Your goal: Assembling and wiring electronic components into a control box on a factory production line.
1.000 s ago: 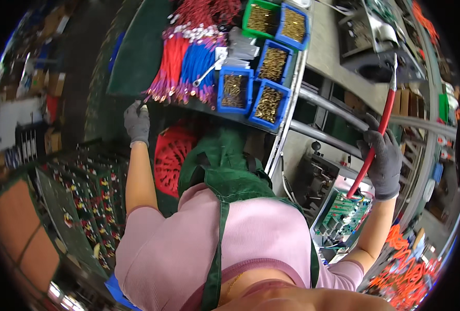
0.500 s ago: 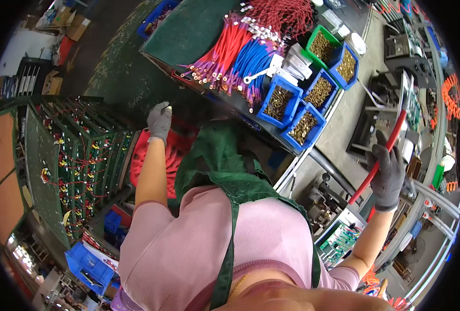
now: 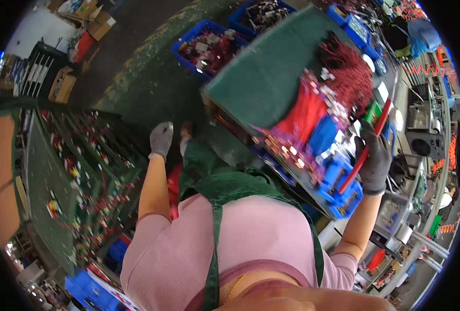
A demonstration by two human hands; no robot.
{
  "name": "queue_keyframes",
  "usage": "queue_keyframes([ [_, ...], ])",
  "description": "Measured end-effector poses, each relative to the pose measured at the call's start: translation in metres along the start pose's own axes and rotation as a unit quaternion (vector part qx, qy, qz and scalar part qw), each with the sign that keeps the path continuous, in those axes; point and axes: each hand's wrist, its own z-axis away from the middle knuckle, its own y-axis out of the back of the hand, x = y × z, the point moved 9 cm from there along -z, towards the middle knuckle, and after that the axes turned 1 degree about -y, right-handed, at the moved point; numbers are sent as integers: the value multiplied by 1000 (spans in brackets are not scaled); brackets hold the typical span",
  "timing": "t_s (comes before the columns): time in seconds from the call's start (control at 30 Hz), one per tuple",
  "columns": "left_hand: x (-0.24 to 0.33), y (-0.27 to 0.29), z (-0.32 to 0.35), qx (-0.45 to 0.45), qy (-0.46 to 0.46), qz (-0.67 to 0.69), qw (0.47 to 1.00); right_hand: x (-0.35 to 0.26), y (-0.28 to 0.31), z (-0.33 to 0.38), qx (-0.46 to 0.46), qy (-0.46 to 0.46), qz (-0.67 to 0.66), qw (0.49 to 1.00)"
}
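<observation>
At the right, my right hand (image 3: pixel 377 161), in a grey glove, is closed around a long red rod (image 3: pixel 348 182). The rod slants up to the right and sticks out on both sides of the fist. Behind it, several blue bins (image 3: pixel 339 173) stand at the table's near corner. My left hand (image 3: pixel 161 138), also gloved, hangs low with its fingers curled in and nothing visible in them. It is nearest to green panels (image 3: pixel 92 160) fitted with wires, and touches nothing that I can see.
A green-topped table (image 3: pixel 263 67) carries bundled red cables (image 3: pixel 303 115), blue cables (image 3: pixel 322 136) and a pile of dark red wires (image 3: pixel 346 72). Beyond its far left edge, a blue crate (image 3: pixel 191 37) of parts sits on the floor. Cardboard boxes (image 3: pixel 101 26) stand at the upper left.
My view has turned and moved, so the table now lies farther right and more crates show beyond it. The red rod stays in my right hand, now in front of the blue bins.
</observation>
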Motion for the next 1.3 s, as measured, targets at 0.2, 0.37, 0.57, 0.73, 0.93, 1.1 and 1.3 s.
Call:
queue_keyframes([
  [0.2, -95, 71, -173, -78, 53, 0, 996, -115, -205, -192, -51, 21, -5, 998],
  [0.37, 46, 61, -270, -269, 23, 279, 922, -226, -345, -330, -144, 60, -86, 984],
  [0.57, 105, -7, -327, -469, 146, 429, 758, -340, -485, -408, -381, 99, -96, 914],
  [0.73, 21, -59, -426, -326, 300, 521, 730, -315, -579, -445, -288, -39, -354, 889],
  [0.93, -119, -136, -556, -195, 328, 603, 701, -146, -843, -368, -269, -313, -387, 825],
  [1.1, -143, -261, -611, -250, 300, 591, 706, -6, -989, -370, -337, -327, -123, 874],
  [1.3, -152, -323, -637, -244, 363, 601, 669, -15, -1049, -384, -420, -210, -3, 883],
])
